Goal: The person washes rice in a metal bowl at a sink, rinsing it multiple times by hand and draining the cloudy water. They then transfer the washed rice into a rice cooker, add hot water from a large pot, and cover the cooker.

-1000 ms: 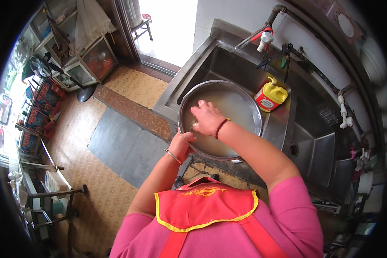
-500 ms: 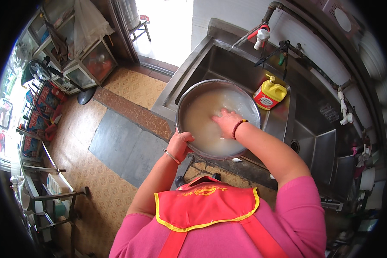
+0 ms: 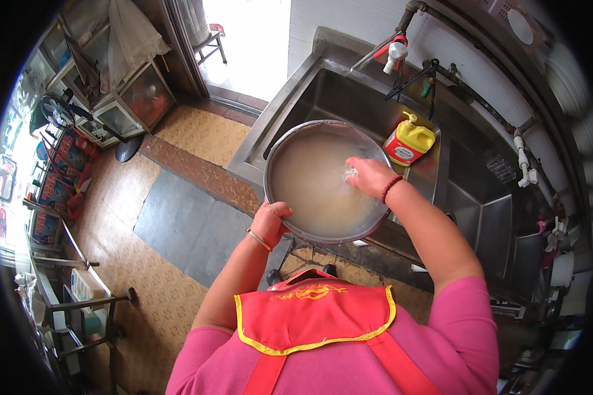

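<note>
A large round metal basin [image 3: 275,209] of cloudy, pale tan water [image 3: 313,174] rests over the front edge of the steel sink. At its near left rim my left hand [image 3: 270,222] is closed, the thumb over the edge and the fingers hidden outside. Above the water, by the right side of the basin, my right hand [image 3: 370,178] is curled palm-inward. Small wet white grains [image 3: 350,173], which look like rice, show at its fingers. What lies at the bottom of the basin is hidden by the murky water.
Behind the basin lies the steel sink [image 3: 336,85] with a yellow pump jug [image 3: 412,139] inside. A tap [image 3: 395,56] hangs above on wall pipes. A second sink bowl [image 3: 494,230] is at the right. At the far left stand a glass-fronted cabinet [image 3: 112,122] and a metal rack [image 3: 89,303].
My right hand has risen out of the water and shifted right, its spread fingers now curled with white grains on them. My left hand stays on the rim.
</note>
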`<state>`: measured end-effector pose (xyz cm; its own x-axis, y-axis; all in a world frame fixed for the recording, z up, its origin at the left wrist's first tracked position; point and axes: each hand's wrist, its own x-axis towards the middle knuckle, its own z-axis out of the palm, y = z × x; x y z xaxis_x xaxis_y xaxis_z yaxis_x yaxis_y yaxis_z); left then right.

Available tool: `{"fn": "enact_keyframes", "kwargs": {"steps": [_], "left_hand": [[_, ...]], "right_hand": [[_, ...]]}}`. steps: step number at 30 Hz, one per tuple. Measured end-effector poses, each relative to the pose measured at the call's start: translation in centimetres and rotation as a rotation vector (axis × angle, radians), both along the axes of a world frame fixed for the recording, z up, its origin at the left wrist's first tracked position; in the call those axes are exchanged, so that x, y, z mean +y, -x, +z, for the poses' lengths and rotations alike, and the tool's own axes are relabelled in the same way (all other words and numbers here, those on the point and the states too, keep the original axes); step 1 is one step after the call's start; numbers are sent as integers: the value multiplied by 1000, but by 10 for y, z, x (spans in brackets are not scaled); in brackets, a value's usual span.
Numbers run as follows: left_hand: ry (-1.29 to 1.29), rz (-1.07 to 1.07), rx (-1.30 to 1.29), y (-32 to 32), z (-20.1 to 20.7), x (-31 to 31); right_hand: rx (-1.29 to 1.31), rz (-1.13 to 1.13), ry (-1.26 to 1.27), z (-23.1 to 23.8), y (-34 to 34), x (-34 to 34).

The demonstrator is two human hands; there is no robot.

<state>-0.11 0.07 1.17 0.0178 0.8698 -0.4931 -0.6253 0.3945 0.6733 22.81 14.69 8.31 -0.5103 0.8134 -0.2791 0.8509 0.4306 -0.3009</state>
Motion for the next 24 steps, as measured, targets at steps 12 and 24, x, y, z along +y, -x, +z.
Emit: {"fn": "enact_keyframes", "kwargs": {"steps": [12,24], "left_hand": [[-18,77,33,-5,1,0],[7,33,-15,-2,-2,-1]], "right_hand": [[80,-174,322,-49,38,-31],[452,-41,118,-35,100,-33]]}}
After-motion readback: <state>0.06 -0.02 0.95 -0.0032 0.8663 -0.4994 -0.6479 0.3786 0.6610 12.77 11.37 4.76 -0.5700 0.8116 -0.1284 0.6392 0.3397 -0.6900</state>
